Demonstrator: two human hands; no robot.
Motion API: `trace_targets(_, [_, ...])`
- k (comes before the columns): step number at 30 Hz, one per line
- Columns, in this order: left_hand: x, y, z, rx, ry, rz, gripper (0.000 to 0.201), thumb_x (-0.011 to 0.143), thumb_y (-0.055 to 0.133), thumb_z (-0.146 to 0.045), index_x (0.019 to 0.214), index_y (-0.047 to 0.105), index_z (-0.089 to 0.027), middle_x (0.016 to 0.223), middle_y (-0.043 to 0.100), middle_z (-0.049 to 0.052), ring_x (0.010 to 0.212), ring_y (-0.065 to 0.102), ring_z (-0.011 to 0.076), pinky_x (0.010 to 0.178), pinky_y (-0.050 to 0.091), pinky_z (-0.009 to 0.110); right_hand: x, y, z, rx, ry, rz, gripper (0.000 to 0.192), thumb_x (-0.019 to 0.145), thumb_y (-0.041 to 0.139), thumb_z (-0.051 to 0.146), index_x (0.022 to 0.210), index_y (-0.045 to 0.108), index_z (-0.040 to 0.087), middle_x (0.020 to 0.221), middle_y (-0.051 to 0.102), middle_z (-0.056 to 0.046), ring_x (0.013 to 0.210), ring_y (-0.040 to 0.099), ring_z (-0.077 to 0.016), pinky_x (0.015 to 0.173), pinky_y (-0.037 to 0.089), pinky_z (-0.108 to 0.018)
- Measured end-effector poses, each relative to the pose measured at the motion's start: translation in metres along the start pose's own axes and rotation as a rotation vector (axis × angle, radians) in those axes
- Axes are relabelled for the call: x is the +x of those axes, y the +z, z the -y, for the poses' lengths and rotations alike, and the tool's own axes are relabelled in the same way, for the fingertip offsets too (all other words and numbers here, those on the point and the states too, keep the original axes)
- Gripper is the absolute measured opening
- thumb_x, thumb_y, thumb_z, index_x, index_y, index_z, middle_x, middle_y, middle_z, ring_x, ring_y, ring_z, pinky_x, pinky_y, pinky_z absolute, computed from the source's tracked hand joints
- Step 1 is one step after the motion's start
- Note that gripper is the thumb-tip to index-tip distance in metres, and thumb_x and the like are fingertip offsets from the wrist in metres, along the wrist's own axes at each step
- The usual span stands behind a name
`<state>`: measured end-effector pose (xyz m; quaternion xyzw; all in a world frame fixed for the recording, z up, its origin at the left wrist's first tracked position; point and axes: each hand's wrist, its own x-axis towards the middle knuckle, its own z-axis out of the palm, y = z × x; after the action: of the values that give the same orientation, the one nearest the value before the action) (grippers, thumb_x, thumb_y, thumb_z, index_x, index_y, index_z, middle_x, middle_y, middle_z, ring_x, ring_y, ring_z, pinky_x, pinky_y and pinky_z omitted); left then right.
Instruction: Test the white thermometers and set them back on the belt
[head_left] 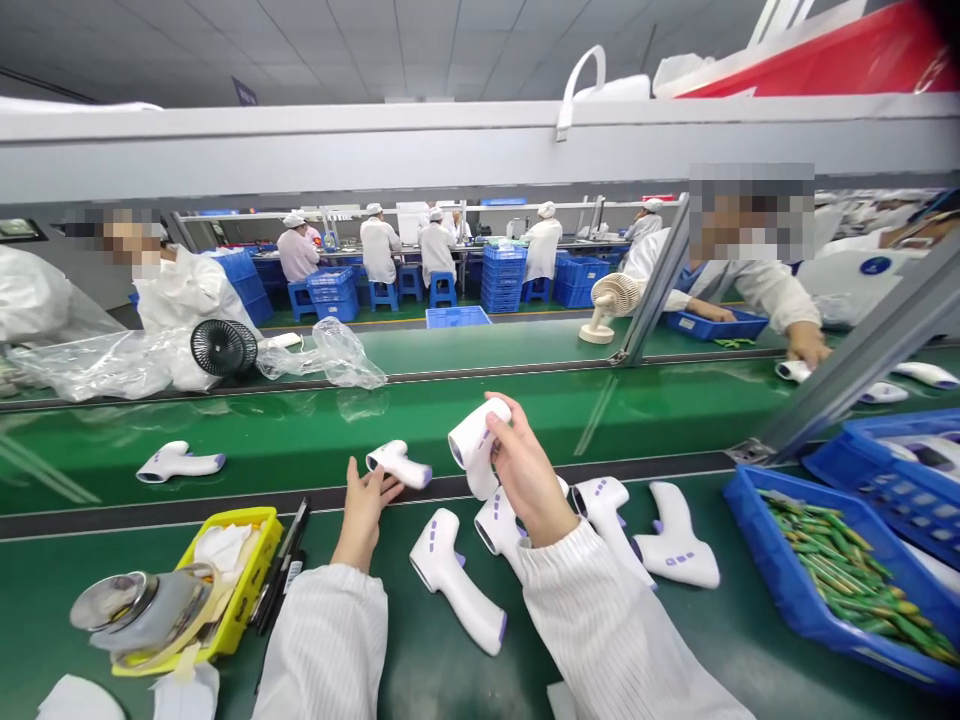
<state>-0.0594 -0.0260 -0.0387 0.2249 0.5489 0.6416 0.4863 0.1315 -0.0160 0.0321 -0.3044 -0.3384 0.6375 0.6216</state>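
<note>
My right hand (525, 470) grips a white forehead thermometer (471, 440) with small purple buttons, raised over the bench edge. My left hand (364, 505) has its fingers spread beside another thermometer (405, 464) on the green conveyor belt; whether they touch it I cannot tell. Below my hands, a thermometer (457, 580) lies on the bench with its handle towards me. Partly behind my right hand and sleeve is one more thermometer (496, 520). Further right lie a thermometer (611, 525) and another thermometer (679, 540).
A yellow tray (259, 570) holds a metal-topped bottle and papers, with pens (281, 570) alongside. At right, a blue bin (780, 600) contains green slender parts. Another thermometer (180, 463) rests on the belt at left. Across it, a co-worker's hand (806, 345) touches a white thermometer. A metal post (652, 280) rises ahead.
</note>
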Motion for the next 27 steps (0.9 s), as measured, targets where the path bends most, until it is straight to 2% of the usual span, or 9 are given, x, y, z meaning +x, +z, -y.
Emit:
trace_targets(4, [-0.018, 0.019, -0.003, 0.02, 0.047, 0.108, 0.043, 0.085, 0.069, -0.026, 0.125, 0.058, -0.017, 0.103, 0.067, 0.011, 0.082, 0.068, 0.0127, 0.074, 0.051, 0.02, -0.004, 0.004, 0.002, -0.048, -0.057, 0.024, 0.043, 0.068, 0.082, 0.044, 0.1, 0.061, 0.023, 0.079, 0.058, 0.004, 0.07, 0.051, -0.0096, 0.063, 0.042, -0.02])
trace_targets(6, [-0.037, 0.031, -0.009, -0.003, 0.086, 0.236, 0.046, 0.085, 0.068, -0.04, 0.124, 0.062, -0.016, 0.104, 0.069, 0.013, 0.086, 0.069, 0.0176, 0.076, 0.052, 0.023, -0.006, 0.007, 0.0, -0.033, -0.103, 0.036, 0.042, 0.066, 0.083, 0.045, 0.092, 0.061, 0.021, 0.077, 0.058, 0.003, 0.069, 0.05, -0.0093, 0.06, 0.043, -0.019])
trace_targets(8, [-0.06, 0.04, -0.016, -0.054, 0.161, 0.413, 0.058, 0.082, 0.069, -0.046, 0.131, 0.058, -0.019, 0.11, 0.068, 0.013, 0.085, 0.069, 0.0203, 0.072, 0.054, 0.025, -0.008, 0.011, -0.003, -0.009, -0.083, 0.087, 0.043, 0.067, 0.082, 0.049, 0.088, 0.059, 0.021, 0.071, 0.055, 0.004, 0.062, 0.047, -0.0089, 0.049, 0.04, -0.018])
trace_targets(11, [-0.091, 0.044, -0.028, -0.138, 0.195, 0.572, 0.063, 0.078, 0.075, -0.032, 0.136, 0.054, -0.023, 0.109, 0.069, 0.012, 0.072, 0.068, 0.0187, 0.059, 0.053, 0.022, -0.014, 0.016, -0.01, 0.027, 0.062, 0.22, 0.046, 0.07, 0.075, 0.059, 0.088, 0.056, 0.022, 0.058, 0.044, 0.007, 0.045, 0.037, -0.0081, 0.031, 0.027, -0.018])
trace_targets(15, [-0.109, 0.042, -0.039, -0.208, 0.192, 0.537, 0.058, 0.075, 0.074, -0.007, 0.13, 0.059, -0.022, 0.094, 0.07, 0.007, 0.056, 0.061, 0.0135, 0.052, 0.05, 0.019, -0.019, 0.02, -0.017, 0.091, 0.139, 0.317, 0.049, 0.074, 0.069, 0.065, 0.098, 0.057, 0.024, 0.059, 0.045, 0.007, 0.041, 0.036, -0.0093, 0.026, 0.029, -0.02])
trace_targets(18, [-0.111, 0.043, -0.043, -0.202, 0.184, 0.529, 0.055, 0.076, 0.072, -0.005, 0.127, 0.061, -0.021, 0.089, 0.069, 0.006, 0.053, 0.059, 0.0128, 0.049, 0.049, 0.019, -0.019, 0.021, -0.018, 0.133, 0.092, 0.315, 0.042, 0.078, 0.069, 0.057, 0.105, 0.057, 0.028, 0.066, 0.049, 0.006, 0.042, 0.037, -0.0084, 0.029, 0.029, -0.018])
trace_targets(20, [-0.112, 0.045, -0.046, -0.17, 0.2, 0.521, 0.055, 0.075, 0.073, -0.005, 0.126, 0.062, -0.022, 0.098, 0.07, 0.007, 0.064, 0.065, 0.0156, 0.051, 0.05, 0.018, -0.019, 0.022, -0.019, 0.157, 0.066, 0.299, 0.037, 0.081, 0.069, 0.053, 0.108, 0.058, 0.03, 0.067, 0.048, 0.006, 0.044, 0.036, -0.0071, 0.034, 0.03, -0.017])
trace_targets(23, [-0.116, 0.047, -0.049, -0.114, 0.266, 0.48, 0.058, 0.07, 0.075, -0.001, 0.123, 0.065, -0.023, 0.116, 0.067, 0.007, 0.093, 0.067, 0.0191, 0.068, 0.052, 0.015, -0.019, 0.022, -0.02, 0.188, 0.046, 0.289, 0.033, 0.083, 0.066, 0.051, 0.107, 0.06, 0.029, 0.071, 0.05, 0.005, 0.046, 0.034, -0.0068, 0.04, 0.032, -0.018])
trace_targets(27, [-0.12, 0.046, -0.052, -0.027, 0.313, 0.467, 0.059, 0.072, 0.074, -0.001, 0.125, 0.064, -0.023, 0.121, 0.066, 0.006, 0.083, 0.067, 0.0148, 0.063, 0.049, 0.014, -0.017, 0.02, -0.023, 0.24, 0.063, 0.319, 0.028, 0.08, 0.067, 0.045, 0.103, 0.061, 0.03, 0.079, 0.056, 0.004, 0.047, 0.035, -0.0079, 0.043, 0.035, -0.021])
